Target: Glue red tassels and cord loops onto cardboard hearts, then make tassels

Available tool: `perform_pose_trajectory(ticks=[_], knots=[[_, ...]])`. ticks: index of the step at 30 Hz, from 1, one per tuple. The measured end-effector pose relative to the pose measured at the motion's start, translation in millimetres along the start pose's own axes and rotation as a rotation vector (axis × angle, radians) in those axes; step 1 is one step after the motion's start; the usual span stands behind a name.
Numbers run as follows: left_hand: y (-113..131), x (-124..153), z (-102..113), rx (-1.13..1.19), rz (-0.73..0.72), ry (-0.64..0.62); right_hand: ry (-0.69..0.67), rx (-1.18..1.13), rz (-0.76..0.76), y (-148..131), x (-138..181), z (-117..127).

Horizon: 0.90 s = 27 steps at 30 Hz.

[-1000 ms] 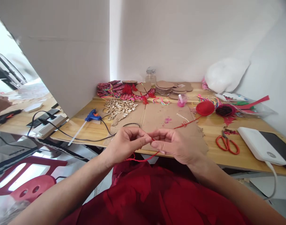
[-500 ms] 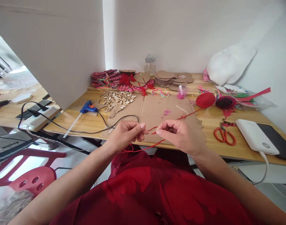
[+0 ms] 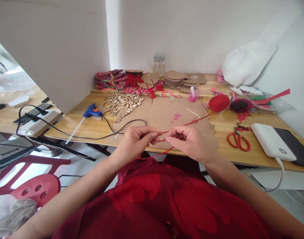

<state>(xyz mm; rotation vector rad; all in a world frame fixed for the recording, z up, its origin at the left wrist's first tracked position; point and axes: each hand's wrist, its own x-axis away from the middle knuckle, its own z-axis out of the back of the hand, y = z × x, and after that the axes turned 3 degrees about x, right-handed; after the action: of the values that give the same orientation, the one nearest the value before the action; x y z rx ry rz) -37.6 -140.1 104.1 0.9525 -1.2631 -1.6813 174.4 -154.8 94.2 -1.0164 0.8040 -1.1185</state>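
Thin red yarn strand (image 3: 164, 151) between bare left hand (image 3: 141, 139) and bare right hand (image 3: 185, 141), at the front edge of the brown cardboard sheet (image 3: 164, 106)
Right thumb and fingertips are clamped on the strand; left fingers curl beside it, but I cannot tell if they clamp. The hands stay so near each other probably for control. Right of the cardboard lies a round red yarn ball (image 3: 219, 103), maybe so the strand runs freely; no brand or writing is readable

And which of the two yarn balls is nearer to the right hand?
The bright red ball; the dark ball lies farther from the right hand, on the red one's right.
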Motion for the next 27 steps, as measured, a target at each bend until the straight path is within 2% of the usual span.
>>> perform_pose_trajectory(ticks=[6, 13, 17, 21, 27], knots=[[1.5, 1.9, -2.3, -0.091, 0.005, -0.025, -0.013, 0.029, -0.002, 0.5, -0.8, -0.3], [0.6, 0.0, -0.6, -0.069, -0.007, 0.075, 0.004, 0.062, 0.0, -3.4, 0.5, 0.5], [-2.9, -1.6, -0.1, -0.057, -0.039, 0.037, -0.004, 0.042, 0.005, -3.6, 0.5, 0.0], [-3.6, -2.6, -1.1, -0.059, 0.007, -0.012, -0.012, 0.034, 0.002, -1.5, 0.0, -0.2], [-2.5, 0.3, -8.5, -0.17, 0.018, 0.025, -0.023, 0.058, 0.0, 1.8, 0.0, -0.7]])
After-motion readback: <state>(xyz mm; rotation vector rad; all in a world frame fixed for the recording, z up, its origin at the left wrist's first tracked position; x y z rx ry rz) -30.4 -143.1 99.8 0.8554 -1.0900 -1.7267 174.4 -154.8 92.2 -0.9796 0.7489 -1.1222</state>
